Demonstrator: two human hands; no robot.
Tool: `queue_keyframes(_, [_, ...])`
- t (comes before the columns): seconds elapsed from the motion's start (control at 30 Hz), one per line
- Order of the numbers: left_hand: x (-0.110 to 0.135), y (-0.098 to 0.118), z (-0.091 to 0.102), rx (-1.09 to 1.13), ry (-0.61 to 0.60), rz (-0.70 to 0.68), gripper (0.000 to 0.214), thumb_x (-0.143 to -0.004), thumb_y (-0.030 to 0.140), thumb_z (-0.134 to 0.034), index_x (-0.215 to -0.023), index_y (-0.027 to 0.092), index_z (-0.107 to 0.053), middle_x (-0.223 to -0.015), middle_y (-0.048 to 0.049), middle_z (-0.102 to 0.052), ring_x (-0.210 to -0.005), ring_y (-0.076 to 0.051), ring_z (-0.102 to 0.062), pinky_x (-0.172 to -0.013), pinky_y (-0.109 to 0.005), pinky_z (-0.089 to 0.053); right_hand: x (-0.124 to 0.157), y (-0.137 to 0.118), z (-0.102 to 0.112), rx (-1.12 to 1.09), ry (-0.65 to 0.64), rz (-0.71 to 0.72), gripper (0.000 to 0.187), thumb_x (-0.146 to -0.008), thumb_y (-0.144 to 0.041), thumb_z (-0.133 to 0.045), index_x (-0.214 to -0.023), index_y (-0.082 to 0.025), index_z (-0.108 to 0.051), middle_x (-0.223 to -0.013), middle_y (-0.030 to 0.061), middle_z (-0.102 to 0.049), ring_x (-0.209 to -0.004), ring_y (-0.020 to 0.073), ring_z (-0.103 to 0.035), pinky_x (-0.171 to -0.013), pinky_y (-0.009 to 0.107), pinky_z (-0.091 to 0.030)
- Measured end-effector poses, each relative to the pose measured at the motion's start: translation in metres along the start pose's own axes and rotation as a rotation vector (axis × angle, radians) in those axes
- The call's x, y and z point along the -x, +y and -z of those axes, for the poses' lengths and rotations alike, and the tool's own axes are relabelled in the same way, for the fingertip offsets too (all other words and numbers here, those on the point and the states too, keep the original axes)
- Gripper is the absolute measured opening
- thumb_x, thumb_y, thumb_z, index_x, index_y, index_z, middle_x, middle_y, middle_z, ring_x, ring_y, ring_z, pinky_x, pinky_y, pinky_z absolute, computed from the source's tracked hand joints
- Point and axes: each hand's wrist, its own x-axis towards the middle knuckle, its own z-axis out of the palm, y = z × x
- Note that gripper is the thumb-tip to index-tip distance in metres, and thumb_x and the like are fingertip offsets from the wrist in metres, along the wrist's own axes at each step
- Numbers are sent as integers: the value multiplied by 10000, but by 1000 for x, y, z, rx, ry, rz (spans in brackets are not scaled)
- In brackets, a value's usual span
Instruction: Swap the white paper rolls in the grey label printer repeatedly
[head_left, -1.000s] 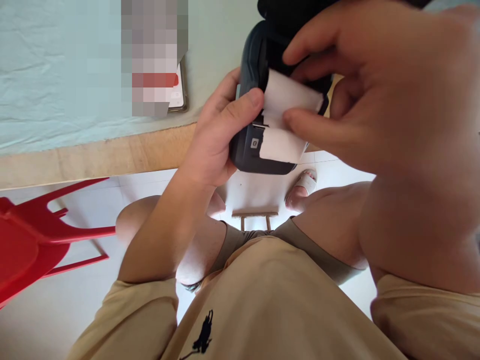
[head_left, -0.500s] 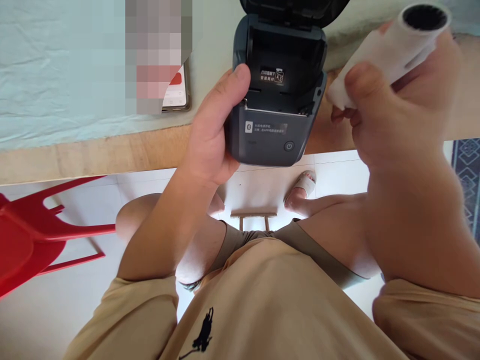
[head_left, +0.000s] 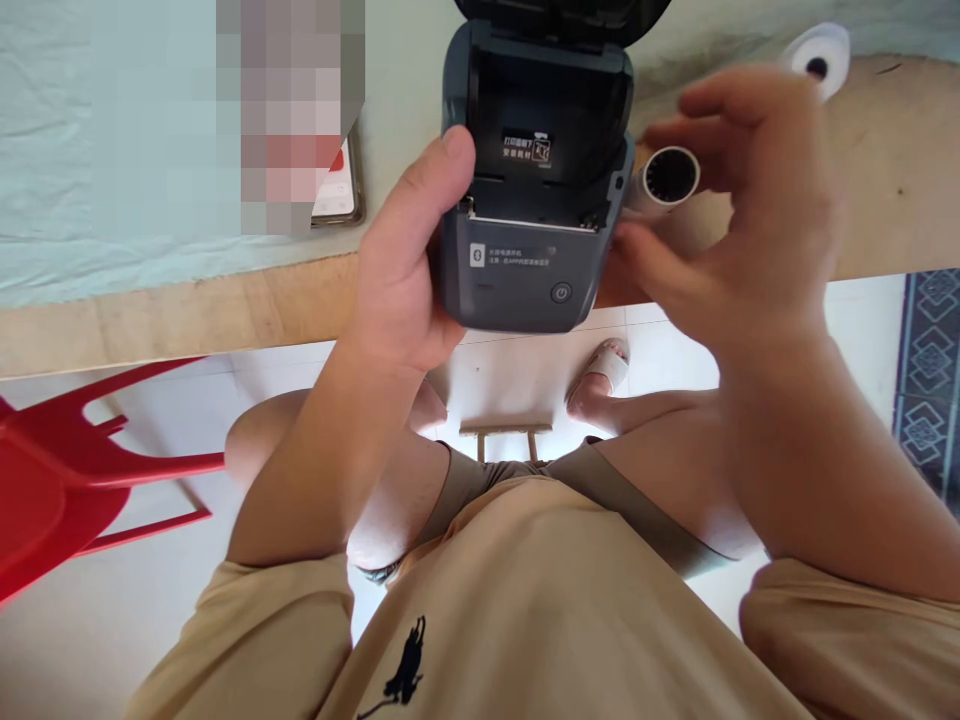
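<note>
My left hand [head_left: 405,265] grips the left side of a dark grey portable label printer [head_left: 517,270]. Its black lid [head_left: 570,15] is flipped up, baring the paper compartment, which has no roll in it. A white hollow tube [head_left: 641,192] with a dark bore is upright close by the printer's right side. Around this tube my right hand [head_left: 750,190] is spread, thumb below and fingers above. Those fingers are blurred and apart; whether they touch the tube is hard to tell. Farther right is a white roll [head_left: 832,50] with a small black centre.
A phone [head_left: 345,195], partly under a pixelated patch, lies on the pale green cloth [head_left: 150,200]. The wooden table edge [head_left: 150,315] runs below it. At the left is a red plastic chair [head_left: 45,500]; a dark patterned mat [head_left: 930,370] is on the right.
My right hand has moved left and down with the white tube, bringing it beside the printer, and its fingers have spread. The roll at the far right has come into view.
</note>
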Motion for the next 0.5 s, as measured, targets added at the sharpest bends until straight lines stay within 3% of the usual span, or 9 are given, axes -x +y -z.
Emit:
queue_keyframes(0.1, [0,0,0,-13,3,10,270,-754,360,-332,-744,217,-560,-954,30,-586,-1057,-180,-494,-643,-264,-513,-4,8,7,17,269,-105,492,-682,-414,-367,-1080,-124,-351,-1043,15,-417,-944,2,-458,-738,134,-391])
queue_keyframes(0.17, [1,1,0,-7,-3,-7,267,-758,351,-329,-734,216,-558,-935,35,-590,-1035,-174,-509,-654,-276,-514,-7,17,10,53,388,-218,581,-684,-509,-315,-1107,-115,-363,-1070,17,-402,-952,18,-453,-736,152,-376])
queue_keyframes(0.23, [1,1,0,-1,-8,-19,249,-759,338,-336,-732,218,-553,-922,37,-593,-1030,-175,-514,-638,-280,-514,-11,27,11,78,352,-223,598,-658,-523,-358,-1138,-169,-335,-1115,-3,-361,-999,30,-424,-781,158,-382])
queue_keyframes(0.37, [0,1,0,3,-12,-31,231,-756,327,-346,-709,216,-543,-911,29,-598,-1021,-187,-520,-593,-280,-509,-19,36,8,137,172,-121,539,-630,-421,-459,-1112,-216,-328,-1117,3,-316,-1087,44,-318,-1015,195,-325])
queue_keyframes(0.5, [0,0,1,5,-8,-40,229,-750,334,-355,-698,215,-544,-897,19,-597,-997,-190,-531,-597,-285,-503,-25,38,4,125,171,-144,410,-633,-304,-460,-1032,-242,-389,-1071,-14,-368,-1053,48,-340,-991,237,-334])
